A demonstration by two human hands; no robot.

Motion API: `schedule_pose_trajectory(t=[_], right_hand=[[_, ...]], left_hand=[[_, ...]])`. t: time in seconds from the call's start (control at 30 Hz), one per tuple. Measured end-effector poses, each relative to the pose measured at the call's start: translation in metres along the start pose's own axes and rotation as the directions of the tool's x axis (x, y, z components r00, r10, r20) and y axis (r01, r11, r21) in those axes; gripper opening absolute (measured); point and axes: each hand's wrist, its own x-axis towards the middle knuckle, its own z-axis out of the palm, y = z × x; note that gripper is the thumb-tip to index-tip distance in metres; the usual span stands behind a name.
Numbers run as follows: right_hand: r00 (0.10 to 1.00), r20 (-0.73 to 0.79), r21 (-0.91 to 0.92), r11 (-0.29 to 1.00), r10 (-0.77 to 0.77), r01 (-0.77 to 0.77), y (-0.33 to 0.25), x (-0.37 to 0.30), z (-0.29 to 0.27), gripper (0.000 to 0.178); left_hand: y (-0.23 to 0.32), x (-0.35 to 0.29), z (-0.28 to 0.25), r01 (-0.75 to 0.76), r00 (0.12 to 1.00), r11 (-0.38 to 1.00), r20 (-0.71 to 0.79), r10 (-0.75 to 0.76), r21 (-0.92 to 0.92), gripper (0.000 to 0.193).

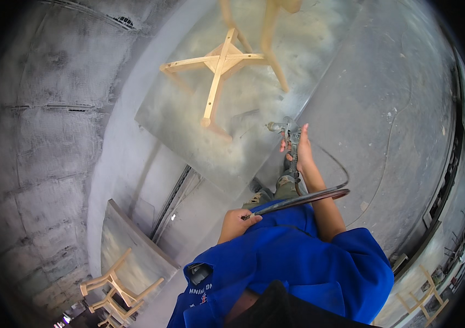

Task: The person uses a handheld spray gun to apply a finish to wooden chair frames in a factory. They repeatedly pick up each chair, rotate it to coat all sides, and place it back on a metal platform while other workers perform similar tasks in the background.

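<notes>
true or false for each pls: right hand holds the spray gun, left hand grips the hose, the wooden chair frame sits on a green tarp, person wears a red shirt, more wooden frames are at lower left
1. The right hand holds the spray gun: true.
2. The left hand grips the hose: true.
3. The wooden chair frame sits on a green tarp: false, it stands on a grey, spray-dusted panel.
4. The person wears a red shirt: false, the shirt is blue.
5. More wooden frames stand at lower left: true.
</notes>
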Motion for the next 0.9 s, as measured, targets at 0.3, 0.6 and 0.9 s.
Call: schedule_pose_trajectory(t=[0.3,0.6,0.9], right_hand=[[0.977,0.178,0.117,0.983,0.117,-0.139,0.047,0.028,0.027,0.094],[0.931,-0.229,-0.072,0.949,0.284,-0.307,0.184,0.135,-0.010,0.087],[0.920,-0.185,-0.025,0.935,0.344,-0.355,0.200,0.212,0.001,0.091]], left_hand=[[-0.042,0.005,0.000,0.089,0.996,0.995,0.004,-0.089,-0.055,0.040],[-0.083,0.023,0.006,0.275,0.960,0.955,-0.029,-0.280,-0.114,0.030],[-0.120,0.068,0.005,0.309,0.948,0.922,-0.007,-0.319,-0.232,0.026]])
